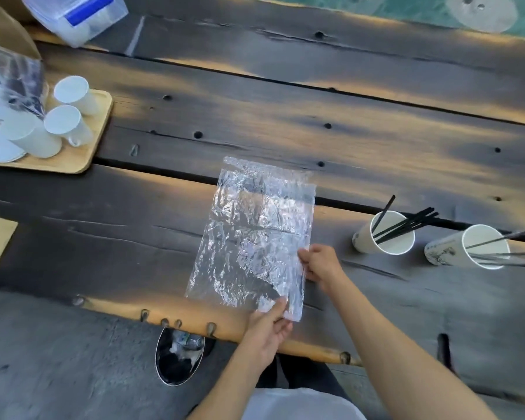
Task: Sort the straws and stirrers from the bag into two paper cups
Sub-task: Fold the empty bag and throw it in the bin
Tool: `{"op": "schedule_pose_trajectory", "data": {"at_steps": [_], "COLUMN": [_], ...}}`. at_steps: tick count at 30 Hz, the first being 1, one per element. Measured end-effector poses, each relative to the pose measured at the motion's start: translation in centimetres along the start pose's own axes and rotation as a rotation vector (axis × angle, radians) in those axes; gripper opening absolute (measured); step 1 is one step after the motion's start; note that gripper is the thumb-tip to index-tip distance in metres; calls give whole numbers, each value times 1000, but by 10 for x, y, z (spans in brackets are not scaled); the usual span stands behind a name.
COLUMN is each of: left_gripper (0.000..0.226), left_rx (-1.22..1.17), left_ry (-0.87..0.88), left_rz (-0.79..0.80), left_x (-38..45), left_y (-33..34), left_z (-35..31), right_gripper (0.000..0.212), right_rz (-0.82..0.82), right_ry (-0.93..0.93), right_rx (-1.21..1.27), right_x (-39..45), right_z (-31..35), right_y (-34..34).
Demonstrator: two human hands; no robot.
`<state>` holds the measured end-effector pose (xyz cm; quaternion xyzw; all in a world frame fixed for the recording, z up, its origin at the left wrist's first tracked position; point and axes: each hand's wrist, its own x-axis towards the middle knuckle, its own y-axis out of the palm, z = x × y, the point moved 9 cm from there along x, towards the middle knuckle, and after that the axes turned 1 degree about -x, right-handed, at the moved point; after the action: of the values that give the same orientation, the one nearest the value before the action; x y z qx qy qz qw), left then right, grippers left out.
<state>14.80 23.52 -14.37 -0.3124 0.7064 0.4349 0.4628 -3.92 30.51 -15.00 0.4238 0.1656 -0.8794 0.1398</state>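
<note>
A crinkled clear plastic bag [255, 231] lies flat on the dark wooden table [285, 116]; nothing shows inside it. My left hand [269, 325] pinches the bag's near right corner. My right hand [320, 263] pinches its right edge a little farther up. To the right stand two white paper cups. The nearer-left cup [384, 233] holds several black straws [406, 224] leaning right. The right cup [470, 248] holds several thin dark stirrers [503, 254] pointing right.
A wooden tray [82, 160] at the left carries several white cups [65, 124] and a plastic bag of dark sticks [12, 83]. A clear plastic box [76, 13] sits at the far left. A bin [179, 356] stands below the table's near edge.
</note>
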Motion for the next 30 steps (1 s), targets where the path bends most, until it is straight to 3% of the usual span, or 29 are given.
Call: {"op": "schedule_pose_trajectory", "data": {"at_steps": [6,13,16,18,21,24,27,30], "left_gripper": [37,28,31,22,18,22,18,15], "left_rx": [-89,414,765,1006,1330,1362,1267,1166], "left_ry": [201,93,364,519,441,434,548,688], "left_rz": [-306,-527,-766,-692,-543,-562,-489,-451], "left_x": [3,-7,-22,-22,-1,4,17,31], "left_y": [-74,-111,-117,-88,-60,-40,-6,34], "left_z": [-49,-64,-121,-148,-150,-171,-211,-256], "right_gripper": [31,5,8,7,14,16,26,34], "right_rz": [-115,-359,-468,-373,-115,-177,-267,-402], "right_ry": [-47,-169,-338,-381,-395,-405,-331,-278], "right_rx": [-112,-520,-726,-700,-564,-445,-283,-282], "right_x": [2,3,-6,-6,-6,3,27,47], "right_z": [-11,16,33,35,33,54,78,108], "right_y": [-37,-59,-56,-43,-14,-17,-32,-52]}}
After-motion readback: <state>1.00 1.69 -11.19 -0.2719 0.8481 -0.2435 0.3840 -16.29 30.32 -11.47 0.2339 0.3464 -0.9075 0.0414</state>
